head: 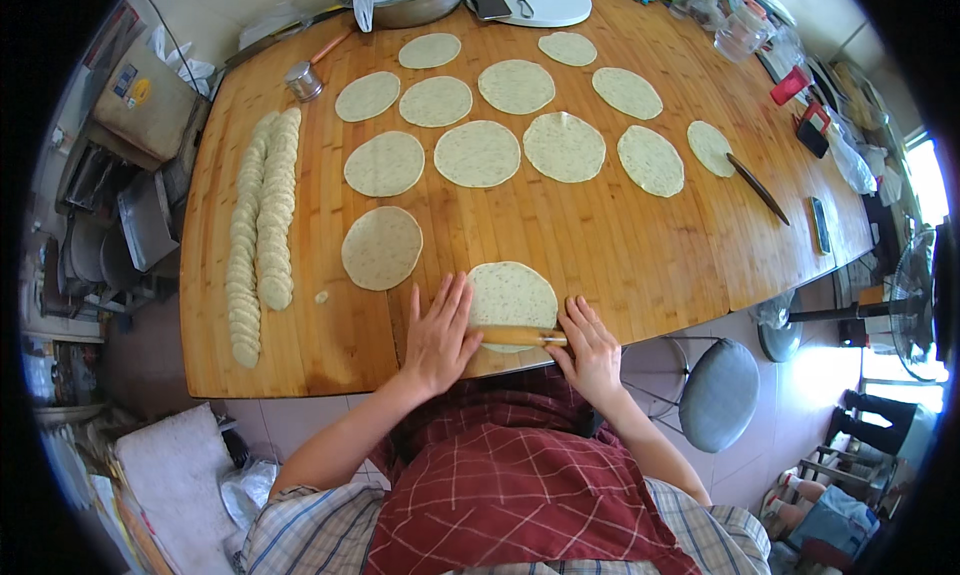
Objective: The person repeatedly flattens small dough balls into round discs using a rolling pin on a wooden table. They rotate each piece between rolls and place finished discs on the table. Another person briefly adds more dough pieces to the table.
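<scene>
A flat round of speckled dough [512, 294] lies at the table's near edge, with a wooden rolling pin [517, 336] across its lower part. My left hand [441, 335] is on the pin's left end, its fingers stretched forward beside the dough. On the right end rests my right hand [589, 342], which partly hides the tip. To the left lies another flat dough round [382, 248]. Several more rounds, among them one [477, 153] straight ahead, are spread over the wooden table [480, 226]. Two long rows of overlapping dough pieces [277, 207] run along the left side.
A metal cup with a long handle [304, 81] stands at the back left. A dark curved stick [757, 189] touches the rightmost round. A phone [820, 226] lies near the right edge. Behind are a metal bowl [420, 6] and a white round base [559, 9]. A stool [718, 395] stands right.
</scene>
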The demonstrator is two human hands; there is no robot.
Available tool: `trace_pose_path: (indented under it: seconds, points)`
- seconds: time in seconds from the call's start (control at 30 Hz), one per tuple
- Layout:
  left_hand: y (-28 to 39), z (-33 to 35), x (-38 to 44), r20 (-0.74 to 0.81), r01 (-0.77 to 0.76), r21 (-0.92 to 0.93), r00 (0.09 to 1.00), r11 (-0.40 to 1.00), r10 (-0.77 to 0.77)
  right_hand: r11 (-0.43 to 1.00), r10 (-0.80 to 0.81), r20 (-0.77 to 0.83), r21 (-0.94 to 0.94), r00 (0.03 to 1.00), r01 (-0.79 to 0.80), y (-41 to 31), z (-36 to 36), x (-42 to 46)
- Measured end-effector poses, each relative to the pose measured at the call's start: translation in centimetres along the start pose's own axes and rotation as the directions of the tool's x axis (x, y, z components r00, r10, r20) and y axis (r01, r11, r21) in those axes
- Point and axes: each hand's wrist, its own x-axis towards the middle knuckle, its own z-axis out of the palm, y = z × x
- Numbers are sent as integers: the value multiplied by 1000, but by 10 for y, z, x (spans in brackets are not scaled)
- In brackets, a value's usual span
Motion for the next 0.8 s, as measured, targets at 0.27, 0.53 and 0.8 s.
trace_pose_path:
  seconds: [0.27, 0.53, 0.8]
  points:
    - [26, 13, -5, -102, 59, -24, 993, 998, -61, 998, 46, 66, -38, 997, -44, 4, -7, -1]
    - [-8, -3, 127, -390, 291, 179, 898, 940, -203, 931, 132, -182, -315, 974, -185, 55, 23, 118]
    - [11, 16, 74, -243, 255, 111, 944, 960, -223, 968, -27, -7, -249, 1000, 24, 54, 15, 86]
